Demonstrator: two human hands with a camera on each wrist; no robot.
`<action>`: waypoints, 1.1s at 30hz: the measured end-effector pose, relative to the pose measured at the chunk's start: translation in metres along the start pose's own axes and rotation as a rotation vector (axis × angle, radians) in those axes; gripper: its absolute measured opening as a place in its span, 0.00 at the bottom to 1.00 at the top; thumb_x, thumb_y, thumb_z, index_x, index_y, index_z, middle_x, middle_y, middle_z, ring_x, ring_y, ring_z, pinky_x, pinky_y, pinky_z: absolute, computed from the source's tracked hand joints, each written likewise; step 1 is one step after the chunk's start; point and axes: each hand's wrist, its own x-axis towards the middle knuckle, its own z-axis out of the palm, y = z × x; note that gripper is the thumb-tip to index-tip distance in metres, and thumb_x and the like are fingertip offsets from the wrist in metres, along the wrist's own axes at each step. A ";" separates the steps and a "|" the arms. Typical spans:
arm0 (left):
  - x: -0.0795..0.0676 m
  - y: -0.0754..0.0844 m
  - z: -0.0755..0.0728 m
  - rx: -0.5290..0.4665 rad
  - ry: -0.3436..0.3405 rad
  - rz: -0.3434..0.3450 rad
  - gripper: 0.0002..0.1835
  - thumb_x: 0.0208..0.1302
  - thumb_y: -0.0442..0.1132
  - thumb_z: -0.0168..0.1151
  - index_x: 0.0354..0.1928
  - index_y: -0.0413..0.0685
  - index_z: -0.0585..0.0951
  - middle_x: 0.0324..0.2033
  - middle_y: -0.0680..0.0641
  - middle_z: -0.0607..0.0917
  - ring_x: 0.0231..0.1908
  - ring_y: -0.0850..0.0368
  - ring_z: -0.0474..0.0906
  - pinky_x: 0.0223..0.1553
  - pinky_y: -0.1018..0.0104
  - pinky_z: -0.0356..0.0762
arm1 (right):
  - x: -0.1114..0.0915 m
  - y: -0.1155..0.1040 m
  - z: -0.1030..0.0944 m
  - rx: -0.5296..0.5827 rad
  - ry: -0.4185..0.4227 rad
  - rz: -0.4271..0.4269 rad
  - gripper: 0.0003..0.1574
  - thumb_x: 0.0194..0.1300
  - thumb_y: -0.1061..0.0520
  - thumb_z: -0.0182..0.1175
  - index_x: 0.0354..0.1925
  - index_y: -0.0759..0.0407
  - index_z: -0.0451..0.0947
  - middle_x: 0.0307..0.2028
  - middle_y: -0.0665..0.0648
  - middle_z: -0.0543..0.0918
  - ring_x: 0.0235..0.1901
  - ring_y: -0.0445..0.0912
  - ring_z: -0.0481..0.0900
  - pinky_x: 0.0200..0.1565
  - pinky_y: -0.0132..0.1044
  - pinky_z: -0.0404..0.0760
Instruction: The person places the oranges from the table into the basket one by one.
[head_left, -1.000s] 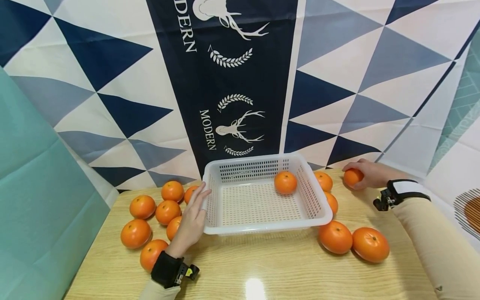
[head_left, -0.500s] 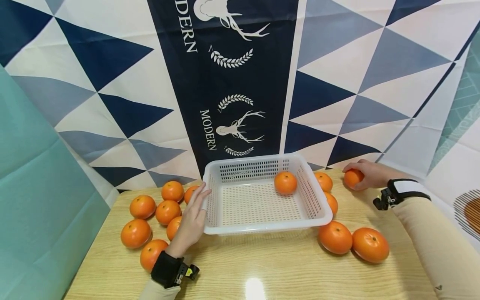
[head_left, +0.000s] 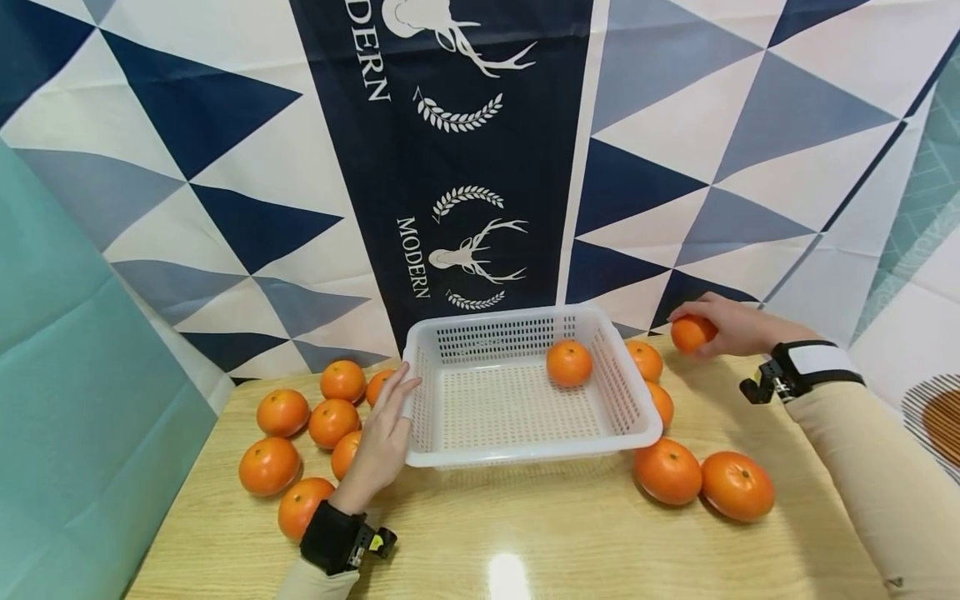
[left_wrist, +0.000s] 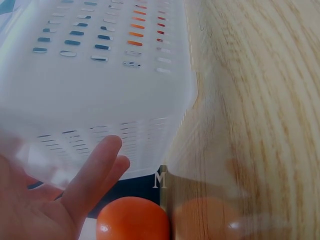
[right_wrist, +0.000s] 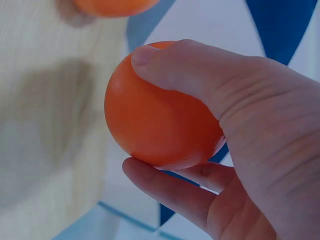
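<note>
My right hand (head_left: 731, 325) grips a tangerine (head_left: 692, 333) above the table's back right edge. In the right wrist view, the thumb lies over this tangerine (right_wrist: 160, 115) and fingers support it from the other side. A white plastic basket (head_left: 525, 454) with slotted walls stands mid-table, holding one tangerine (head_left: 569, 363). My left hand (head_left: 381, 442) rests on the basket's left rim. In the left wrist view, two nearly straight fingers (left_wrist: 97, 170) of it touch the basket's end wall (left_wrist: 145, 145); its thumb cannot be made out.
Several tangerines (head_left: 333, 423) lie left of the basket, some partly behind my left hand and forearm. To its right are more, two tucked against the wall (head_left: 645, 361) and two nearer the front (head_left: 738, 486). A patterned cloth (head_left: 480, 167) hangs directly behind the wooden table (head_left: 585, 533).
My right hand has lifted its tangerine off the table and moved it slightly up and to the left. The left hand and basket keep their places; the head view has shifted a little.
</note>
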 end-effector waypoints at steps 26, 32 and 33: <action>0.000 0.002 -0.001 -0.016 -0.002 -0.012 0.28 0.64 0.26 0.44 0.68 0.41 0.71 0.78 0.42 0.57 0.73 0.40 0.59 0.69 0.33 0.61 | 0.029 -0.064 -0.028 -0.037 0.049 -0.109 0.36 0.49 0.59 0.75 0.58 0.52 0.78 0.54 0.65 0.75 0.45 0.56 0.76 0.46 0.56 0.82; 0.001 0.002 -0.002 -0.021 -0.004 -0.011 0.28 0.65 0.26 0.43 0.68 0.41 0.71 0.78 0.42 0.57 0.74 0.41 0.58 0.69 0.34 0.61 | 0.036 -0.085 -0.034 -0.044 0.052 -0.129 0.35 0.50 0.60 0.75 0.58 0.53 0.79 0.53 0.64 0.76 0.43 0.54 0.77 0.44 0.52 0.83; 0.001 0.002 -0.002 -0.019 -0.004 -0.010 0.28 0.65 0.26 0.43 0.68 0.41 0.71 0.78 0.42 0.57 0.74 0.41 0.58 0.69 0.34 0.62 | 0.037 -0.089 -0.035 -0.046 0.053 -0.136 0.35 0.50 0.60 0.75 0.58 0.53 0.79 0.53 0.64 0.75 0.42 0.54 0.77 0.44 0.52 0.84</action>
